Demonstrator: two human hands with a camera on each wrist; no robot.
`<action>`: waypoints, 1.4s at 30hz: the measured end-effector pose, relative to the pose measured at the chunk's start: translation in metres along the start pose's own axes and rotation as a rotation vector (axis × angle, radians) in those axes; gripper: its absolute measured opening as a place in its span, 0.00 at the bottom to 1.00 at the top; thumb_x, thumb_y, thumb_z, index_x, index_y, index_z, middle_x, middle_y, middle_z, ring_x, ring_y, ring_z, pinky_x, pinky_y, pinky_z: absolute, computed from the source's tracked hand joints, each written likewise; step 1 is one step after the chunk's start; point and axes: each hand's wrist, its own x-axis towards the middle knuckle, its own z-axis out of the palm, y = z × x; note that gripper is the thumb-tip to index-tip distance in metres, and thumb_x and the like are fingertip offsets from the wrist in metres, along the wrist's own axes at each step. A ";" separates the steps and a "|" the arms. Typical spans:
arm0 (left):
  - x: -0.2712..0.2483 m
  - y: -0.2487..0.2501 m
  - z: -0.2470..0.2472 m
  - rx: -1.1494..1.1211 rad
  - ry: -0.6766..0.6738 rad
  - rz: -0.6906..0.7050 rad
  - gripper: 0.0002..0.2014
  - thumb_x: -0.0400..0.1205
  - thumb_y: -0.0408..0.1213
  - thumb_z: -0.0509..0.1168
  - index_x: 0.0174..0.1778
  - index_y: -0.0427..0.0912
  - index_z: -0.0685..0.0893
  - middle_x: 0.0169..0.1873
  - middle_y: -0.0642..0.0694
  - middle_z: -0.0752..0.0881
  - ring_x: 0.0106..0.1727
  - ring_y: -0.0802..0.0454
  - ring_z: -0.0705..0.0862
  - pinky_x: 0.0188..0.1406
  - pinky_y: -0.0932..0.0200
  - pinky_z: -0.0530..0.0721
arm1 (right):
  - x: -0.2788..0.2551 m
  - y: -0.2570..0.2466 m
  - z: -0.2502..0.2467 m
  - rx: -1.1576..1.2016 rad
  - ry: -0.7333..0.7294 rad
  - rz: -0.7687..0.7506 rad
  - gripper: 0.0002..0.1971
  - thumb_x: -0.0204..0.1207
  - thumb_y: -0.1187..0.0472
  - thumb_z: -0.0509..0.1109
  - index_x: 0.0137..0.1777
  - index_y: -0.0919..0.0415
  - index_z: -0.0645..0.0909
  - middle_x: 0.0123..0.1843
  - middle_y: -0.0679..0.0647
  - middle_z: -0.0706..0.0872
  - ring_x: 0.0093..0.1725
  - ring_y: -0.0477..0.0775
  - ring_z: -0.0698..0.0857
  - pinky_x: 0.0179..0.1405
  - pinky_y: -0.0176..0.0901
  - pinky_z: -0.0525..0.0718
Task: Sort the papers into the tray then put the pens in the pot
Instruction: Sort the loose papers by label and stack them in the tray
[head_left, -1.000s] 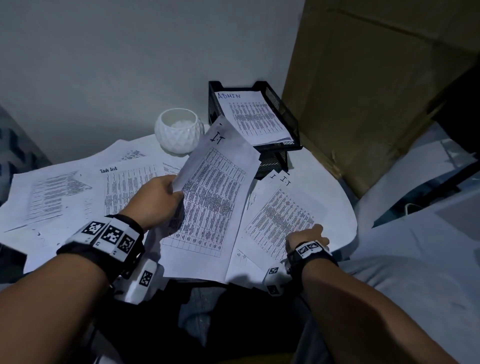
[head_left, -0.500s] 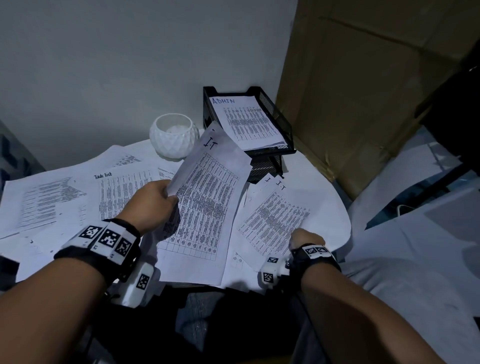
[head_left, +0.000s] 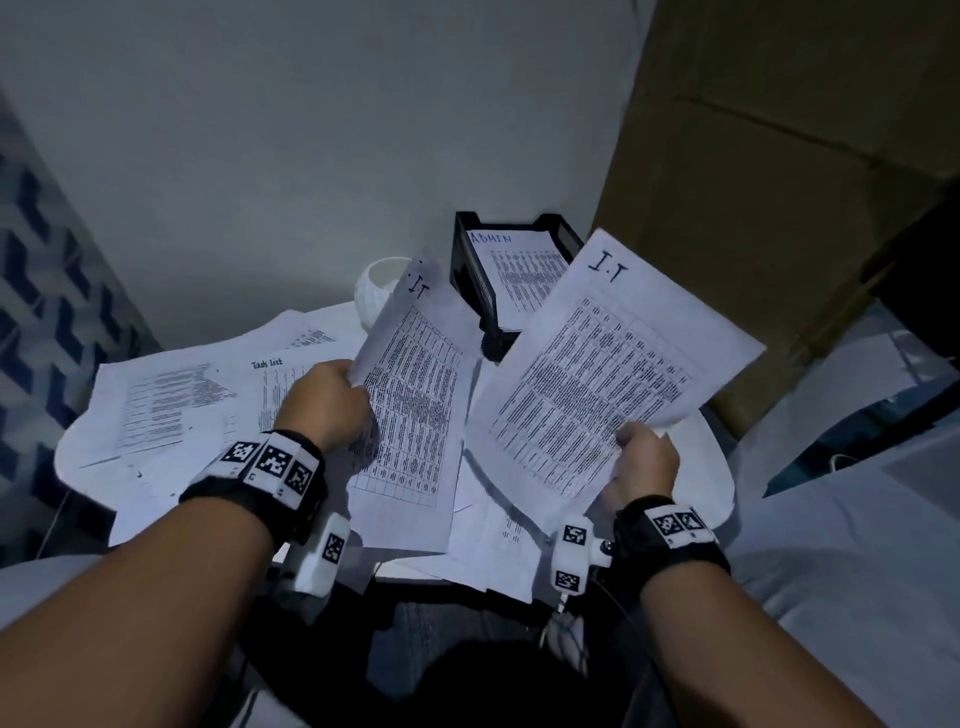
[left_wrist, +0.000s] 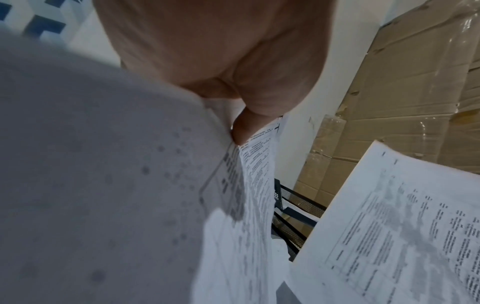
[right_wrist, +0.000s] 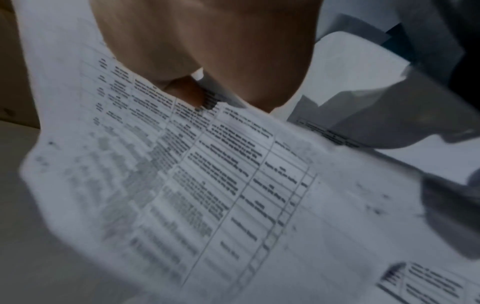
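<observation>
Hands gripping IT sheets, tray behind

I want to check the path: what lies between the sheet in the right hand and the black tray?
In the head view, nothing: the right hand holds its I.T sheet lifted before the tray, overlapping its front corner.

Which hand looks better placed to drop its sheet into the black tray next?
Probably the right hand: its I.T sheet is raised beside the tray, while the left hand sits farther away.
</observation>
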 end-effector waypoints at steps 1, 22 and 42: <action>-0.001 0.000 0.000 -0.012 -0.005 0.004 0.12 0.84 0.28 0.61 0.34 0.43 0.77 0.29 0.44 0.81 0.35 0.42 0.78 0.32 0.55 0.70 | -0.003 0.002 0.002 0.003 -0.060 0.036 0.27 0.66 0.66 0.69 0.44 0.37 0.56 0.41 0.43 0.57 0.31 0.52 0.61 0.48 0.55 0.54; -0.018 0.013 0.023 -0.148 -0.251 0.141 0.06 0.84 0.32 0.64 0.41 0.35 0.81 0.30 0.37 0.89 0.31 0.40 0.86 0.44 0.39 0.89 | -0.030 0.038 0.018 -0.333 -0.429 0.136 0.07 0.78 0.66 0.75 0.46 0.63 0.78 0.38 0.65 0.85 0.36 0.62 0.88 0.39 0.55 0.91; -0.004 0.006 0.020 -0.019 -0.135 0.059 0.09 0.87 0.34 0.63 0.40 0.41 0.83 0.38 0.42 0.88 0.42 0.44 0.86 0.40 0.53 0.77 | 0.026 0.064 -0.009 -0.540 -0.124 0.289 0.13 0.72 0.64 0.77 0.29 0.64 0.79 0.24 0.60 0.75 0.26 0.55 0.72 0.28 0.43 0.72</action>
